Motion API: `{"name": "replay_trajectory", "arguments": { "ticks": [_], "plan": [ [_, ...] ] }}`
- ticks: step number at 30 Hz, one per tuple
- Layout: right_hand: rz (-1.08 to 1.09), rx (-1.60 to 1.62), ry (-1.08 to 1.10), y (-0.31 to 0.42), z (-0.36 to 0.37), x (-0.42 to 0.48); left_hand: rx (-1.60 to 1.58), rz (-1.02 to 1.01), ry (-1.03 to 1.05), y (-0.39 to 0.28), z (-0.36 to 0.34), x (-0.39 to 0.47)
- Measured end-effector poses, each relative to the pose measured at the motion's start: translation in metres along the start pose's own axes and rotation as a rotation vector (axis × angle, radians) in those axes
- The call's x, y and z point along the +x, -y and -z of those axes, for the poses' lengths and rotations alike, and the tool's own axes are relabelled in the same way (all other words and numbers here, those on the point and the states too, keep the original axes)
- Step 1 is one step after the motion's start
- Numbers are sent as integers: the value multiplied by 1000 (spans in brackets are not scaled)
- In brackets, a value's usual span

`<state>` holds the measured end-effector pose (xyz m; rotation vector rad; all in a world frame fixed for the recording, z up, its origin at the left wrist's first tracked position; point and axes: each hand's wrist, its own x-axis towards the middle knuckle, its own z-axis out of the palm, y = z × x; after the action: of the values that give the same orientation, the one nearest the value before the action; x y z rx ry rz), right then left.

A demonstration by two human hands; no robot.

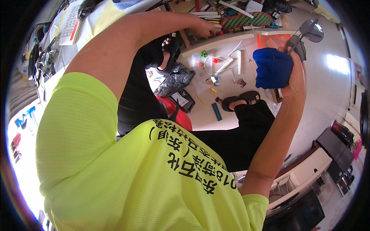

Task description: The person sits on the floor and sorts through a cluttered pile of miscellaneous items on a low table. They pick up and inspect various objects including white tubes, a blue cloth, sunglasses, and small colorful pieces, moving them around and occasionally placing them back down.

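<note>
My left hand (205, 29) reaches over the wooden edge of an open drawer (219, 43) at the top, its fingertips among small items beside a red one; whether it grips anything is not clear. Raised at the right, my right hand (296, 73) holds a pair of dark-lensed sunglasses (314, 30) and a bunched blue cloth (273, 68). The cloth bulges from the palm side, and the sunglasses stick up above the fingers. Inside the drawer lie a green and yellow patterned insole-shaped piece with a red rim (245, 20), white sticks or pens (235, 9) and mixed clutter.
On the tiled floor are a white cable (228, 57), white markers (239, 62), small colored pieces, a teal perforated strip (216, 111) and black bubble-wrap packages (176, 79). A red item (180, 115) lies between my legs. An orange bag (270, 40) is near the drawer. A covered table (98, 20) stands upper left.
</note>
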<state>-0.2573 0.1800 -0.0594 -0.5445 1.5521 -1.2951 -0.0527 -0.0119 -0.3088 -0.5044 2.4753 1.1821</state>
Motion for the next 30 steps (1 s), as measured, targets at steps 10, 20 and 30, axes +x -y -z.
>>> {"name": "replay_trajectory", "arguments": {
  "ticks": [10,20,30],
  "plan": [
    [-1,10,-16,3,-2,-5,448,-138,79,-11,-8,-23],
    [-11,32,-5,4,-5,-6,574,9,316,-20,-16,-32],
    [-13,22,-25,13,-10,-14,474,-27,218,2,-33,-31]
  ]
}}
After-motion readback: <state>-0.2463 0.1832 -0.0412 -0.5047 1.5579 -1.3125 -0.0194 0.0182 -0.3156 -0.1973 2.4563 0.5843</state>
